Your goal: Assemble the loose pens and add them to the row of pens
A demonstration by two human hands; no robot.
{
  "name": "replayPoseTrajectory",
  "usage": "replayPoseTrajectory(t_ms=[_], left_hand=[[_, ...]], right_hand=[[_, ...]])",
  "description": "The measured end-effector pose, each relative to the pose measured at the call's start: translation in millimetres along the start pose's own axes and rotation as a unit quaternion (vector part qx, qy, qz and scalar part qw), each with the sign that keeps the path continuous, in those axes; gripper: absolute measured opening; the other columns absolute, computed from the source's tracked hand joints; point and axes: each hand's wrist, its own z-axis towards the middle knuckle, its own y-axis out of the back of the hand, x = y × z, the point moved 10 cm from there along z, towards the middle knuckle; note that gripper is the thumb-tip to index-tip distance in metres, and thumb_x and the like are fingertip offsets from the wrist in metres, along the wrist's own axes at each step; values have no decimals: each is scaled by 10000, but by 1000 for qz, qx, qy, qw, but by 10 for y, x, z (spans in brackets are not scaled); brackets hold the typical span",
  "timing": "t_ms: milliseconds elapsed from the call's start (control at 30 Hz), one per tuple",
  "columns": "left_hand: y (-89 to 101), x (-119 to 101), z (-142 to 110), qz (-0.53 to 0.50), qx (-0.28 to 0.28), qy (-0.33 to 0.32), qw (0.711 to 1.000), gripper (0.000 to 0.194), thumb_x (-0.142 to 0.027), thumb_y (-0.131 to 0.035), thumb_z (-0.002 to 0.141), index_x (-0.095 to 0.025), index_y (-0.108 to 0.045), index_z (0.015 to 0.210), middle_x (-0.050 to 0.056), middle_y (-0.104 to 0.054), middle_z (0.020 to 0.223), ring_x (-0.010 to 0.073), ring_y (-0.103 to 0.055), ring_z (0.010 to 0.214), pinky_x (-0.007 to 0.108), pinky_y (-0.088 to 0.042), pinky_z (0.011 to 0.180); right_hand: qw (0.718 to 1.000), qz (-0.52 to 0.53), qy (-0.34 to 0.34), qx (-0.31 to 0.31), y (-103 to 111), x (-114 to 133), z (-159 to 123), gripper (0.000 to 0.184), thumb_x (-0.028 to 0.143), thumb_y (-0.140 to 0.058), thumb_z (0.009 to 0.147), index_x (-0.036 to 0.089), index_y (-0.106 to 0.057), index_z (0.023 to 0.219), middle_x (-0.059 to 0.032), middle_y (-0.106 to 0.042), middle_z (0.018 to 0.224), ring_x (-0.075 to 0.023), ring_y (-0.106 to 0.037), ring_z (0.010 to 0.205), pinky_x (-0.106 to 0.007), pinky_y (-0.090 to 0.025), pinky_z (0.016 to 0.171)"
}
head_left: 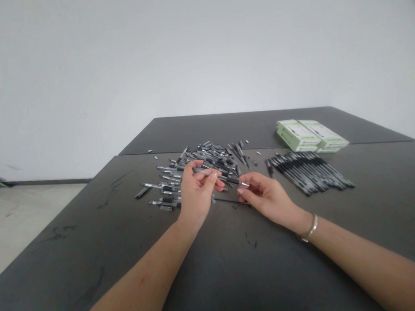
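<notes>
1. The left hand [196, 193] pinches the barrel of a pen [222, 177] between thumb and fingertips, held just above the table [213, 266].
2. The right hand [265, 196] nips the same pen's tip end with thumb and forefinger.
3. The pen looks light, stiff and smooth, likely slippery; the dark grip section seems the surest hold.
4. Behind lies a loose pile of pen parts [201, 167].
5. To the right sit a neat row of pens [307, 171] and 2 green boxes [311, 134].
</notes>
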Motion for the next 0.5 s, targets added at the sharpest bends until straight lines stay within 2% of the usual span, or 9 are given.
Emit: replayPoseTrajectory(t_ms=[167,367,433,500], left_hand=[[19,-2,18,3,-5,-7,1000,423,-207,-673,754,-195,-399,1075,14,-692,792,116,-633,544,246,-540,529],[-17,4,4,3,8,-1,1000,418,-185,-660,759,-192,-391,1079,6,-685,785,113,-629,546,243,-541,528],[-14,6,5,3,7,-2,1000,413,-184,-660,760,-192,-393,1075,7,-685,784,113,-629,546,243,-541,526],[-5,10,10,4,4,-4,1000,411,-185,-661,760,-193,-394,1073,6,-685,782,114,-630,545,246,-543,527]], right_hand=[[1000,28,4,-1,2,20,-13,186,355,-521,907,178,-579,917,-31,-661,725,-147,-635,647,-266,-508,610],[999,0,-29,45,-66,1,-11,436,454,-355,966,163,-568,721,-34,-633,623,-119,-592,543,-243,-473,546],[998,13,-35,53,-84,-18,-4,425,458,-345,969,160,-569,764,-37,-641,655,-122,-601,565,-241,-471,545],[998,23,-29,48,-77,-28,6,330,442,-409,952,163,-568,879,-34,-651,723,-128,-617,610,-241,-479,557]])
